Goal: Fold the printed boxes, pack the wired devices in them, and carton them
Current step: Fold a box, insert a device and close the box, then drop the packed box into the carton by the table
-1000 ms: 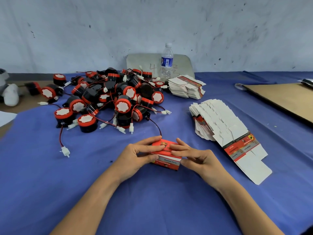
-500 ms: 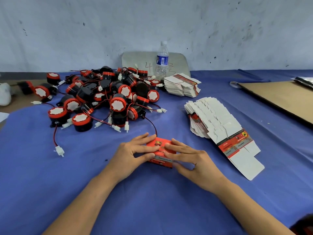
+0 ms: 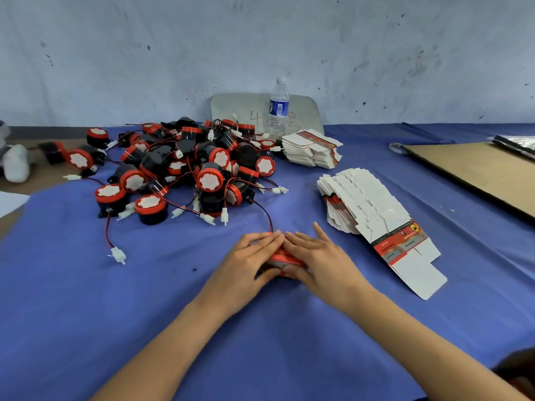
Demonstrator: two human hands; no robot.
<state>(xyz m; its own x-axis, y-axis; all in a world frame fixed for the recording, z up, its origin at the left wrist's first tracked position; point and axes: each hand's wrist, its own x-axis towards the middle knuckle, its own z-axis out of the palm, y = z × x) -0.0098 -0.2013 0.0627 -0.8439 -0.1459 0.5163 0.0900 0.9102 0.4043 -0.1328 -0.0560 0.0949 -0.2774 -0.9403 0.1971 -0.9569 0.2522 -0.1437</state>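
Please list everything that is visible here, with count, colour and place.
box: one, red, under both hands, near centre.
devices: one tangled pile, uncounted, black and red, wired, behind the hands to the left.
fanned stack: one, flat boxes, white and red, right of the hands.
small stack: one, flat boxes, white and red, near the bottle.
bottle: one, clear, by the wall.
board: one, grey, behind the bottle.
cardboard: one sheet, brown, far right.
cloth: one, blue, under most things.
white object: one, left edge, unclear what.
left hand: fingers flat on the box.
right hand: fingers flat on the box.
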